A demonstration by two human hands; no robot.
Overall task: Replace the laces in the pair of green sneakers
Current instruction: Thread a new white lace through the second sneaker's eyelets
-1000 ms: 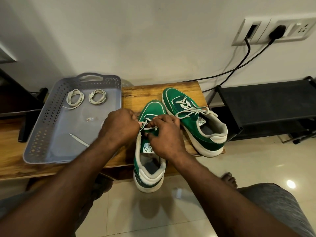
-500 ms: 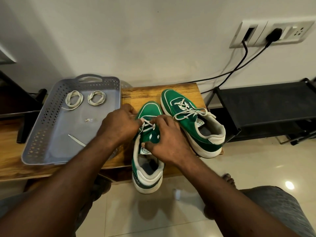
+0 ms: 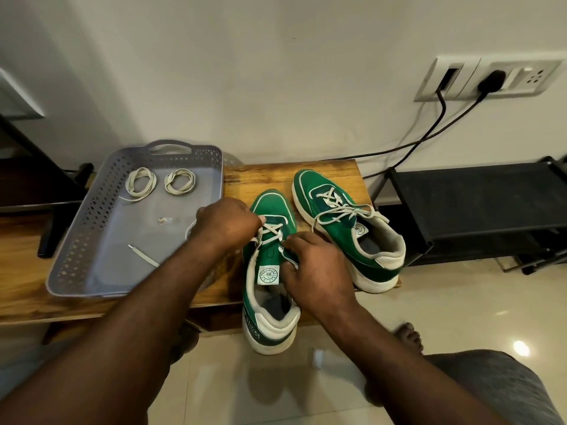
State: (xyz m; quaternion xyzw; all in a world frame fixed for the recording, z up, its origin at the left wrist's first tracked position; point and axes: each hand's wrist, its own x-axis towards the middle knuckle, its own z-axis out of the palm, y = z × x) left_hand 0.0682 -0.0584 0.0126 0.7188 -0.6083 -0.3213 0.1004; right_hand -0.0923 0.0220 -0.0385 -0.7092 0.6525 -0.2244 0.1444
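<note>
Two green sneakers with white soles stand on a wooden bench [image 3: 267, 176]. The near sneaker [image 3: 270, 289] hangs its heel over the bench's front edge and keeps white lace [image 3: 271, 233] only in its lowest eyelets. My left hand [image 3: 227, 223] pinches that lace at the shoe's left eyelet row. My right hand [image 3: 310, 265] grips the right eyelet flap beside the tongue. The far sneaker [image 3: 346, 228] lies to the right, fully laced with loose ends. Two coiled white laces [image 3: 141, 184] [image 3: 180, 180] lie in the grey tray [image 3: 76, 256].
A loose lace end [image 3: 144, 256] and small scraps [image 3: 165, 220] also lie in the tray. A black rack [image 3: 472, 207] stands right of the bench. Two black cables [image 3: 429, 139] run from wall sockets [image 3: 491, 81]. My knee and bare foot [image 3: 408, 335] are at lower right.
My right hand slid down from the laces to the right eyelet flap near the tongue. My left hand stays at the lace, which now shows crossed between the hands.
</note>
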